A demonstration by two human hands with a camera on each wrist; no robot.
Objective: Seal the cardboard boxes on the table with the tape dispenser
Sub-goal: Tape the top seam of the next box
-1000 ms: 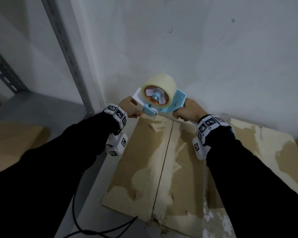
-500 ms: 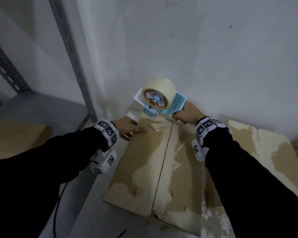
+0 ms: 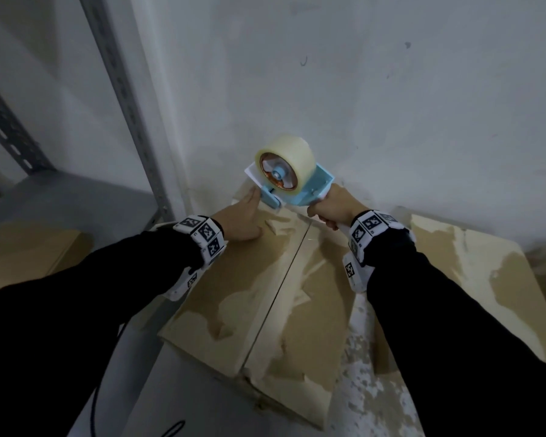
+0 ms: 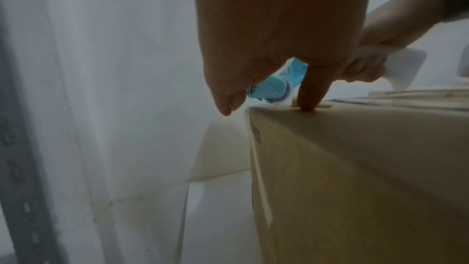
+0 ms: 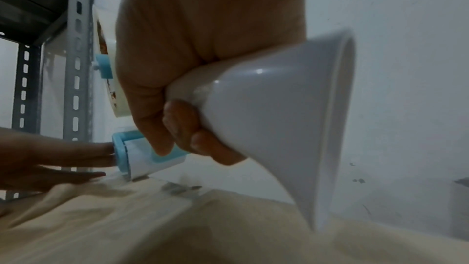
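A brown cardboard box [image 3: 234, 310] with torn, pale patches lies before me, its two top flaps meeting at a centre seam [image 3: 281, 291]. My right hand [image 3: 331, 208] grips the white handle [image 5: 266, 117] of a light blue tape dispenser [image 3: 300, 187] carrying a roll of clear tape [image 3: 287, 159]; its front end sits at the far end of the seam. My left hand [image 3: 243, 219] lies flat with straight fingers on the left flap, fingertips beside the dispenser's roller [image 5: 134, 158]. In the left wrist view the thumb [image 4: 309, 91] presses the box's top edge [image 4: 330, 113].
A second worn cardboard box [image 3: 473, 279] lies to the right. The white wall [image 3: 360, 89] stands close behind the boxes. A grey slotted metal rack upright [image 3: 123, 99] rises at the left, with more cardboard [image 3: 26, 257] on its shelf. A black cable [image 3: 101, 389] hangs below my left arm.
My left hand left the dispenser's front, dropped onto the left flap, then slid forward until its fingertips reached the roller. The dispenser stays at the far end of the seam.
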